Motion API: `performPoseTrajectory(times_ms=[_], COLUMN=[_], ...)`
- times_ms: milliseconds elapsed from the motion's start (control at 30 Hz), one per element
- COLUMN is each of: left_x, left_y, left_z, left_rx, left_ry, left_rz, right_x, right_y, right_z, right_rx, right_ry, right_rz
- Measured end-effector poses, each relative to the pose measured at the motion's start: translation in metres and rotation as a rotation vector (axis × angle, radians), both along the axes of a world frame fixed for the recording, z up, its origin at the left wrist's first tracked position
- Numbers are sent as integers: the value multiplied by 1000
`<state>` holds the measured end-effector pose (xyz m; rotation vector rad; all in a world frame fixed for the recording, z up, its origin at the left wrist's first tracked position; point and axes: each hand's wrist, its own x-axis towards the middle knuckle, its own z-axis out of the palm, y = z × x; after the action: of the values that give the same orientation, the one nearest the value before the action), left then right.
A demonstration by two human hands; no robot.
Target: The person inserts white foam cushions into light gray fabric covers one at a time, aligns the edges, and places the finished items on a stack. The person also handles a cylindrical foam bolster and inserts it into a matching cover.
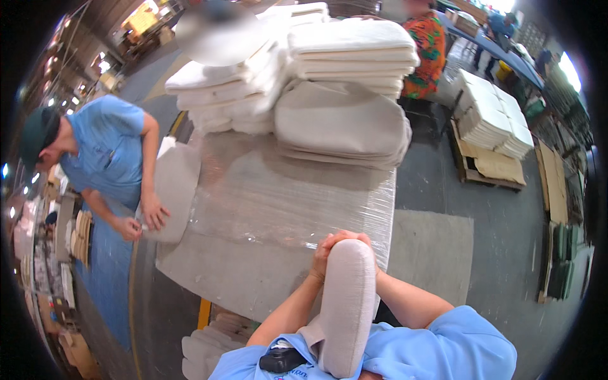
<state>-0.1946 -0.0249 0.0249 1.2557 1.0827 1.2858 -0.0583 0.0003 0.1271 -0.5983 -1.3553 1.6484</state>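
Note:
A long, light-grey cushion [347, 297] with rounded ends stands on edge between my arms, its near end against my shirt. My left hand [321, 258] is closed on the left side of its far end. At the top of that same end, my right hand [354, 237] is wrapped round it, the fingers partly hidden behind the fabric. A loose flap of grey cloth [311, 335] hangs at the cushion's lower left. Beneath my hands lies the table's plastic-wrapped top [285, 196].
Grey cushion covers [342, 120] lie stacked ahead, with white cushion stacks [351, 47] behind. At left, a co-worker [107, 145] bends over a grey cloth piece [171, 190]. Another person [424, 54] stands beyond the table. A loaded pallet [491, 168] sits at right; more grey pieces [212, 345] lie below left.

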Motion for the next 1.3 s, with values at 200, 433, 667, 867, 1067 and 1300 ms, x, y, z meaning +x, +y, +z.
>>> performPoseTrajectory(times_ms=[200, 433, 667, 867, 1067, 1300], left_x=[12, 14, 21, -28, -56, -37], left_y=[-12, -4, -23, -27, -12, -42], left_z=[-9, -24, -28, 30, 268, 285], left_rx=[-187, -394, -356, -210, 364, 252], left_ry=[-91, -569, -301, -71, -70, 136], left_rz=[94, 63, 320, 349, -104, -374], right_x=[-13, -30, -27, -26, -12, 4], right_y=[-3, -5, -4, -17, -28, -51], right_z=[-9, -36, -60, -80, -117, -162], right_rx=[-64, -95, -140, -164, -156, -131], right_ry=[-89, -130, -169, -155, -83, 4], right_rz=[67, 162, 182, 212, 138, -114])
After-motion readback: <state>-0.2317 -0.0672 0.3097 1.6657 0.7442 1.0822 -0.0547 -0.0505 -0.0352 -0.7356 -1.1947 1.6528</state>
